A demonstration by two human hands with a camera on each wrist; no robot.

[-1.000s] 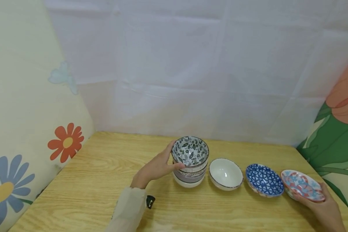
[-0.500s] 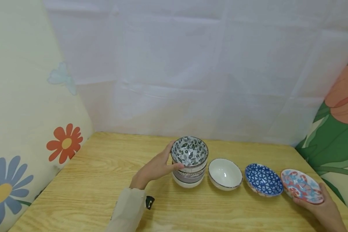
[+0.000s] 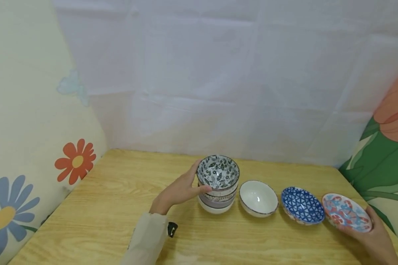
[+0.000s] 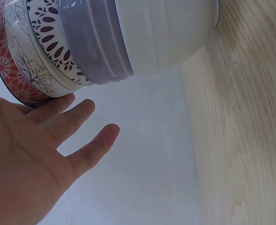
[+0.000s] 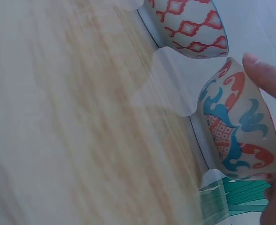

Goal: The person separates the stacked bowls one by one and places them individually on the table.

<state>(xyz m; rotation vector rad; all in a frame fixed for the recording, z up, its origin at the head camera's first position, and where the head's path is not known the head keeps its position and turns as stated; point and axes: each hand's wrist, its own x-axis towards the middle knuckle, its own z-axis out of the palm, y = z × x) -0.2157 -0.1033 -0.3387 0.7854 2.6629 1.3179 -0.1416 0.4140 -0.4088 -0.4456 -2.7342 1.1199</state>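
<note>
A stack of bowls (image 3: pixel 217 202) stands on the table; its top bowl (image 3: pixel 217 173) has a black-and-white leaf pattern. My left hand (image 3: pixel 179 189) holds the stack near the top, thumb on the front and fingers behind. In the left wrist view some fingers (image 4: pixel 93 147) spread away from the bowls, and the stack (image 4: pixel 100 42) shows red, white, patterned and purple sides. At the far right, my right hand (image 3: pixel 373 233) grips a red-and-blue patterned bowl (image 3: pixel 346 213) by its rim. In the right wrist view, that bowl (image 5: pixel 241 126) shows its painted outside; whether its foot touches the table I cannot tell.
A plain white bowl (image 3: pixel 258 198) with a dark rim stands right of the stack. Between it and the gripped bowl is a blue-and-white bowl (image 3: pixel 302 205). The wooden table (image 3: pixel 103 206) meets a white cloth (image 3: pixel 192 73) at the back and floral panels at both sides.
The gripped bowl at the right has tilted slightly, with my right hand shifting a little along with it. My left hand and the stack stay in place.
</note>
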